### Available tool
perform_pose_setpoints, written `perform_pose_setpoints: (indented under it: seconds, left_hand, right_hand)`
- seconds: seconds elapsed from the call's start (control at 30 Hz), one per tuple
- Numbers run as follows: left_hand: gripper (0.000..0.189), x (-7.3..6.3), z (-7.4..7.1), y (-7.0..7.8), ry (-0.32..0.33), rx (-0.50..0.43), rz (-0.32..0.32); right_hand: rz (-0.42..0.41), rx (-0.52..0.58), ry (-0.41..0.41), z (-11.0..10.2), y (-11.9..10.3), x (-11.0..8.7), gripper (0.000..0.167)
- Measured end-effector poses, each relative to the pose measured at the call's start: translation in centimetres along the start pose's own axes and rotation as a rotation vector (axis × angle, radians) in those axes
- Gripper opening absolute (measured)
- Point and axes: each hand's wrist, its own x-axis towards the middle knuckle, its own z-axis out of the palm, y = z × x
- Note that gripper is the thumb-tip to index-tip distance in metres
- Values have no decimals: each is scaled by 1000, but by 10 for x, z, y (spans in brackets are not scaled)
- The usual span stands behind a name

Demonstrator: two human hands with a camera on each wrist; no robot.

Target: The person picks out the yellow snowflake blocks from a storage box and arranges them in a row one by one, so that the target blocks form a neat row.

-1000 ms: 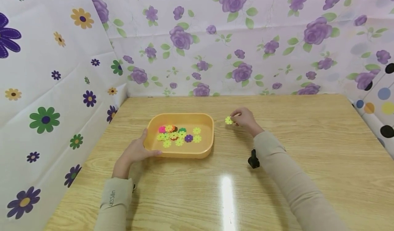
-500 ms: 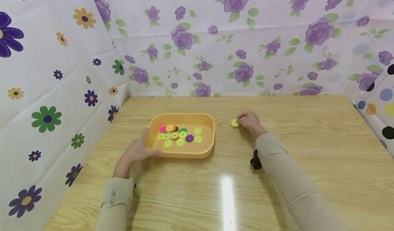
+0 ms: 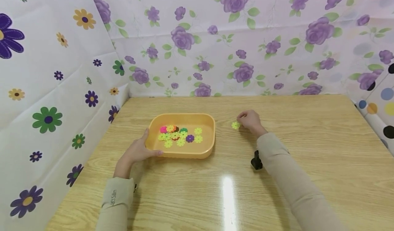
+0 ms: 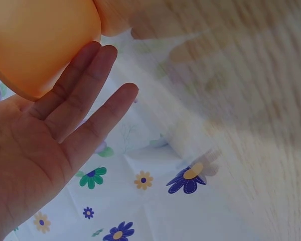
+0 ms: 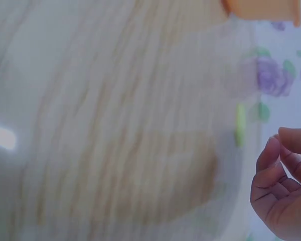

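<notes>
An orange plastic tray stands on the table, with several snowflake building discs inside, mostly yellow-green. My left hand holds its near left corner, thumb along the front rim and fingers against the side. In the left wrist view, three extended fingers show beside the tray wall. To the right of the tray, a yellow-green snowflake disc lies on the table. My right hand is right beside it. The right wrist view shows the curled fingers with thumb and fingertips together, apart from the disc.
The wooden table reaches back to a cloth wall printed with purple roses. A second flowered cloth closes off the left side. A black wrist-camera mount hangs below the right sleeve.
My right hand has moved slightly right with the yellow-green disc, then let go of it on the table. My left hand stays at the tray's corner.
</notes>
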Motion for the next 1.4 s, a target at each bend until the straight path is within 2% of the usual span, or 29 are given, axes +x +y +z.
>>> perform_pose_setpoints:
  seconds: [0.17,0.33,0.6,0.9,1.1,1.4]
  left_hand:
    - [124,0,0,0,-1,-1,4]
    - [125,0,0,0,1,2,-3]
    - [125,0,0,2,4,-9,-8]
    - [124,0,0,2,4,-6,-11]
    - [122,0,-1,0,5,-6,-10]
    - [121,1,1,-1,12,8,4]
  right_hand:
    - [-45,94,-59,5,-19,-7,21]
    - [-64,119,-80,13,-37,-11,21]
    - [-76,164,-102,27,-68,-18,19]
    - [-50,282,-167,52,-101,-27,17]
    - [-57,274,-210,70,-117,-32,14]
    - [-20,205,-192,98,-120,-36,14]
